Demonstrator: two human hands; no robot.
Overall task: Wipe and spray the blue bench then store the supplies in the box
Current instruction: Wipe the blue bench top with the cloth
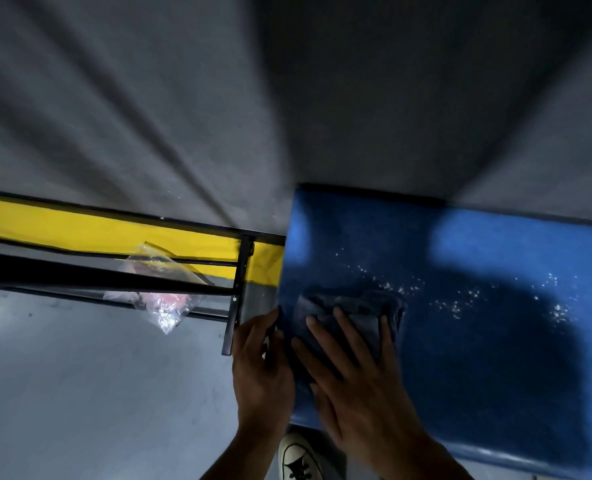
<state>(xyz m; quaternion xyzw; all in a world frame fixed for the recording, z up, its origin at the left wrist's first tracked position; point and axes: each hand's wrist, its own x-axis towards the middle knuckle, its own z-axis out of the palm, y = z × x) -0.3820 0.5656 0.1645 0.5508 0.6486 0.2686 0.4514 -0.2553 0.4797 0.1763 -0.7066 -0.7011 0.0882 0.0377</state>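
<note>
The blue bench [478, 244] fills the right half of the head view, with white specks scattered across its middle. A dark blue cloth [350, 306] lies flat near the bench's left end. My right hand [357, 372] presses flat on the cloth, fingers spread. My left hand [260, 368] rests at the bench's left edge, its fingers curled against the edge beside the cloth. No spray bottle or box shows.
A black metal frame [235, 296] with a yellow panel [97, 230] stands left of the bench. A clear plastic bag [163, 292] with something pink inside lies behind its bars. Grey floor is below, and my white-toed shoe [299, 459] stands under the bench's front edge.
</note>
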